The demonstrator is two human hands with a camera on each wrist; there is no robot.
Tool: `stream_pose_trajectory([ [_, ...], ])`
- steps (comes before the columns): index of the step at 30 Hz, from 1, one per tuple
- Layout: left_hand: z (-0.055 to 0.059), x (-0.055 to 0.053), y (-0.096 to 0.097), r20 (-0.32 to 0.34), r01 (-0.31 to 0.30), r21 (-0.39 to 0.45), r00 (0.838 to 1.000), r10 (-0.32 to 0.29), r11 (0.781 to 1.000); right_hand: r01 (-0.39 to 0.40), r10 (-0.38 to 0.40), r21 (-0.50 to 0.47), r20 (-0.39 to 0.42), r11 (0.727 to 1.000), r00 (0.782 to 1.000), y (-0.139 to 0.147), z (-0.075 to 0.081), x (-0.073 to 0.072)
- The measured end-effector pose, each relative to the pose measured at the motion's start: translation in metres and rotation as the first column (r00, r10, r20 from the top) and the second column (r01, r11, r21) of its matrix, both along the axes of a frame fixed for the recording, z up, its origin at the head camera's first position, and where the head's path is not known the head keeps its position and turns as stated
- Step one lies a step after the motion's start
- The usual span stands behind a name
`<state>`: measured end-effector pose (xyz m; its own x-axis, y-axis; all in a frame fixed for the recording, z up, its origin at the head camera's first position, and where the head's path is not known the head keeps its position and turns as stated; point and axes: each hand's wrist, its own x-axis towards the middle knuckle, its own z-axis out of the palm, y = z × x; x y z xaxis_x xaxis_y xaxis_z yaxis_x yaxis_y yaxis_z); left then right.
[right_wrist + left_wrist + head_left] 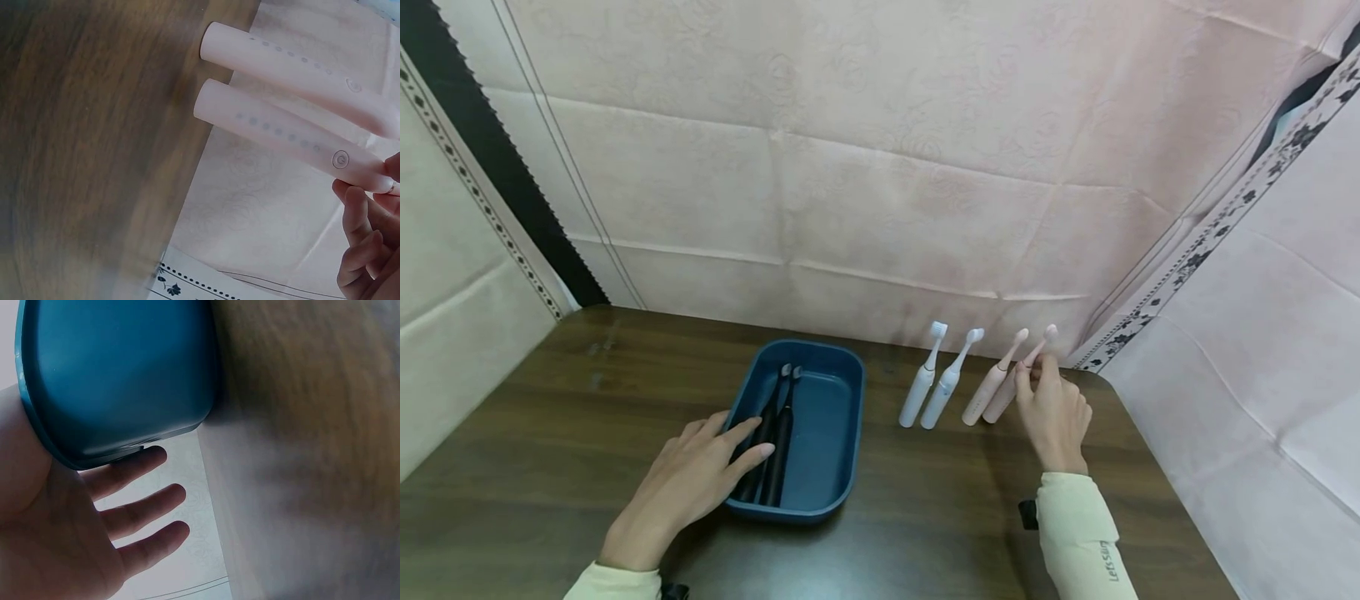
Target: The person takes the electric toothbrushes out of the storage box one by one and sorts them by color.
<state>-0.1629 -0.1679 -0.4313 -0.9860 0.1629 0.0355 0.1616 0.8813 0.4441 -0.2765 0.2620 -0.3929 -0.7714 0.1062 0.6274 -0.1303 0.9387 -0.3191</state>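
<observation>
On the right, my right hand (pixel 1054 412) pinches a pink electric toothbrush (pixel 269 132) near the top of its handle. A second pink electric toothbrush (pixel 985 393) stands just left of it. My left hand (pixel 688 479) rests over the left rim of a blue tray (pixel 823 442), its thumb and forefinger reaching over the edge. The other fingers (pixel 147 509) extend straight and spread outside the tray wall. Two black electric toothbrushes (pixel 781 454) lie side by side in the tray; thumb and forefinger partly cover the left one.
Two pale blue-white electric toothbrushes (pixel 917 396) stand between the tray and the pink pair. All are on a dark wooden table (pixel 917 517), near its back edge. Pale cloth (pixel 880 200) hangs behind and at both sides.
</observation>
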Motion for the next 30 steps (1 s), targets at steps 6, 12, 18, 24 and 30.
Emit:
stream_pose_trajectory([
  [6,0.0001,-0.0003,0.0005,-0.016,0.005,-0.007,1.000,-0.005,1.000,-0.006,0.006,0.004,-0.002,1.000,1.000,-0.0001,-0.0034,0.0002],
  [12,0.0006,-0.0005,0.0005,-0.015,0.003,-0.005,1.000,-0.003,1.000,-0.009,0.009,0.012,-0.002,1.000,1.000,-0.0011,-0.0051,-0.0001],
  [18,0.0009,-0.0013,0.0005,-0.012,0.000,-0.005,1.000,0.000,1.000,0.001,-0.001,0.007,0.003,1.000,1.000,-0.0013,-0.0050,-0.0006],
  [24,0.0002,-0.0012,0.0006,-0.023,-0.002,-0.003,1.000,0.001,1.000,0.009,-0.009,-0.005,0.019,1.000,1.000,-0.0017,-0.0041,0.0004],
  [30,-0.0006,-0.0004,0.0003,-0.023,-0.002,-0.006,1.000,0.002,1.000,0.015,-0.013,-0.032,0.057,0.999,0.998,-0.0025,-0.0037,0.0026],
])
